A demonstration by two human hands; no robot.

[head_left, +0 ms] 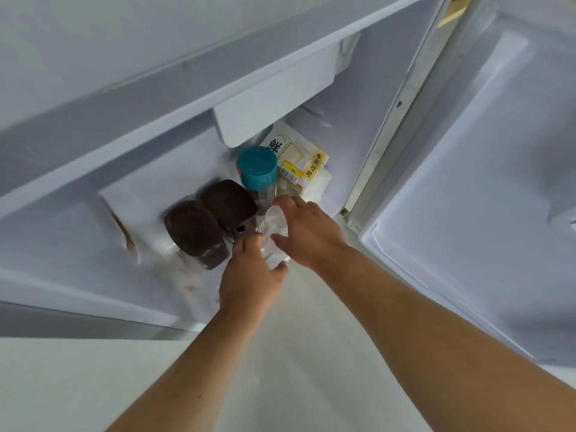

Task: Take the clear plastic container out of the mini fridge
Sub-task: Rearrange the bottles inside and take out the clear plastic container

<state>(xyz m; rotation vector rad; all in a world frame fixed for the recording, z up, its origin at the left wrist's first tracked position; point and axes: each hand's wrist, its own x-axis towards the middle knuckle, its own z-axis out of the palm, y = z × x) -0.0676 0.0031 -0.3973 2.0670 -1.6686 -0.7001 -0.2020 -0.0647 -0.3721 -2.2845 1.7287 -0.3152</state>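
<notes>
The clear plastic container (273, 226) stands at the front of the mini fridge's (156, 213) floor, between my two hands. My left hand (251, 275) wraps its near left side, thumb curled around the front. My right hand (307, 233) covers its right side and top, fingers spread over it. Much of the container is hidden by my hands. The container rests low at the fridge opening; I cannot tell if it is lifted off the floor.
Two dark brown-lidded jars (212, 222) stand just left of the container. A teal-capped bottle (258, 168) and a bread bag with a yellow label (299, 163) sit behind it. A white drawer (274, 98) hangs above. The open door (483, 198) is on the right.
</notes>
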